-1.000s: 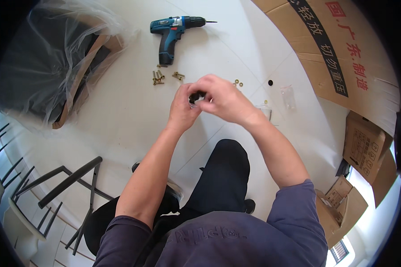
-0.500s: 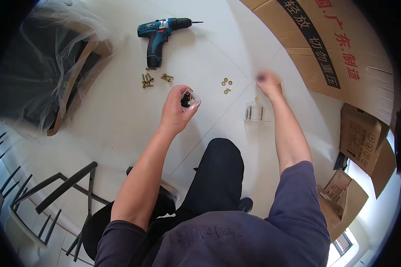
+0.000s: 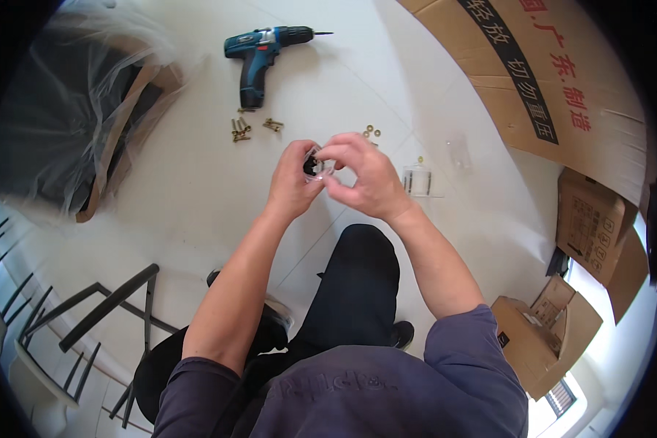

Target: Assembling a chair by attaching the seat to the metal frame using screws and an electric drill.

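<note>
My left hand (image 3: 290, 179) is wrapped round a small clear plastic container (image 3: 312, 175) holding dark little parts. Over its mouth comes my right hand (image 3: 369, 175), with fingertips and thumb at the rim, spread apart. Nothing shows between them, though the fingertips partly cover the opening. Just beyond the right hand lie several brass-coloured washers (image 3: 369, 131), partly hidden by it. A clear plastic box (image 3: 417, 181) with dark strips rests on the floor to the right. Further right is a flat transparent piece of plastic (image 3: 458, 152).
A blue-green cordless drill (image 3: 254, 69) lies ahead, bit pointing right. Brass-coloured bolts (image 3: 241, 130) sit below it. A plastic-wrapped dark item (image 3: 58, 124) stands left, a dark metal frame (image 3: 109, 306) lower left. Cardboard boxes (image 3: 598, 233) line the right side; my knee (image 3: 365, 255) is raised below my hands.
My right hand has moved left from the floor on the right to the container's mouth. The flat transparent plastic now shows where that hand was. My left hand stays nearly in place.
</note>
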Demonstrator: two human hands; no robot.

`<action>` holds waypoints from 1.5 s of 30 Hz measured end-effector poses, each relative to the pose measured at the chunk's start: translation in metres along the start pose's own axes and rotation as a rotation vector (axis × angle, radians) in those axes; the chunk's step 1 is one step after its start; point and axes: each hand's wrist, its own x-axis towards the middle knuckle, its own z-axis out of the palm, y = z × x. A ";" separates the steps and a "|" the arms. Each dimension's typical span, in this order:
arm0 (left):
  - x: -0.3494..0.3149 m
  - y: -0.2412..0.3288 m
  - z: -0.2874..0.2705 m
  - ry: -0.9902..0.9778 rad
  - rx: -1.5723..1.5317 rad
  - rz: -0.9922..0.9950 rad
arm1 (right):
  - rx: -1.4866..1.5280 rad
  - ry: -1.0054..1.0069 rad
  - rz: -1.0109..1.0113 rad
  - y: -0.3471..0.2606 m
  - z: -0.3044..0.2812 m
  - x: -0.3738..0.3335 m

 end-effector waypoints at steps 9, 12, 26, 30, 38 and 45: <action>-0.005 -0.001 -0.005 0.037 0.042 -0.017 | -0.382 -0.041 0.569 0.114 -0.047 -0.002; -0.003 0.000 -0.007 0.065 0.074 0.013 | -0.375 -0.070 0.537 0.133 -0.043 -0.001; -0.005 0.001 -0.007 0.047 0.060 -0.030 | -0.621 0.039 0.558 0.148 -0.029 0.004; -0.005 0.001 -0.007 0.058 0.051 -0.028 | -0.617 -0.060 0.600 0.151 -0.034 0.009; -0.006 0.006 -0.009 0.054 0.049 -0.058 | -0.414 -0.109 0.784 0.142 -0.042 0.012; -0.009 0.007 -0.011 0.093 0.099 -0.010 | -0.558 -0.091 0.692 0.141 -0.033 0.003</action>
